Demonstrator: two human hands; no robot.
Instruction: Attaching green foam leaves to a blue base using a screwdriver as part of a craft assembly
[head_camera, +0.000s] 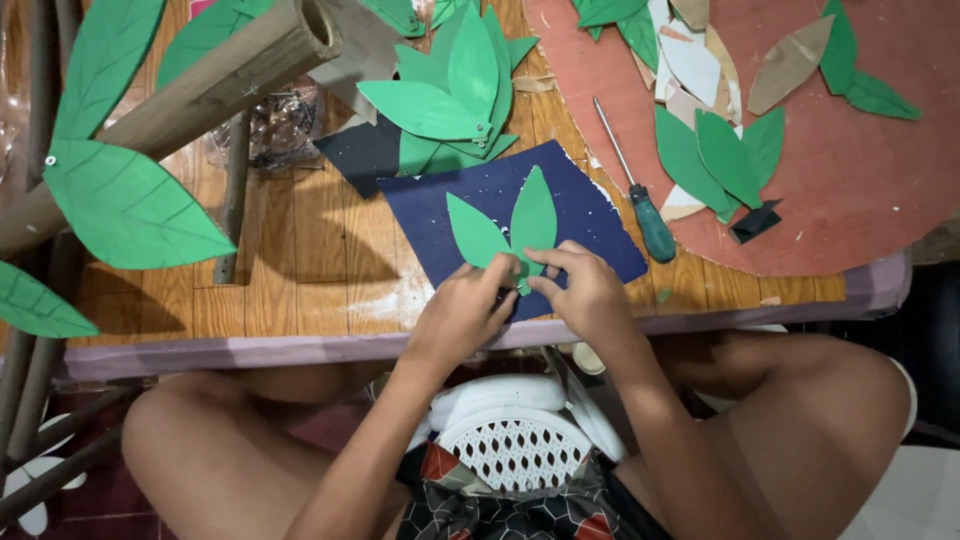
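Left hand: the left hand (462, 312) is resting at the near edge of the dark blue sheet (500, 215), its fingers (497, 272) pinching closed on the base of the green leaf pair (505, 232).
Right hand: the right hand (588, 293) is meeting the left just beside it, its fingers (549, 258) closing on the same joined base from the other side.
Leaf pair: two green cut-out leaves are lying on the blue sheet, fanning away from the person and overlapping at their stems under the fingertips.
Blue sheet: one dark blue sheet is lying flat on the wooden worktop (320, 260), its near corner reaching the worktop's front edge.
Screwdriver: one green-handled screwdriver (634, 188) is lying just right of the blue sheet, bridging onto the red board (860, 170).
Leaf stack: a fan of about five green leaves (445, 95) is lying beyond the blue sheet.
Red board: at least five green leaves and several pale paper scraps are lying on it.
Bamboo pole: one thick pole (215, 85) is crossing the upper left, with three large leaves (125, 205) showing around it.
Risk, judged: the two leaves are looking liable to slide apart or splay unevenly if the pinch is loosening; the blue sheet may be slipping off the near edge under hand pressure.
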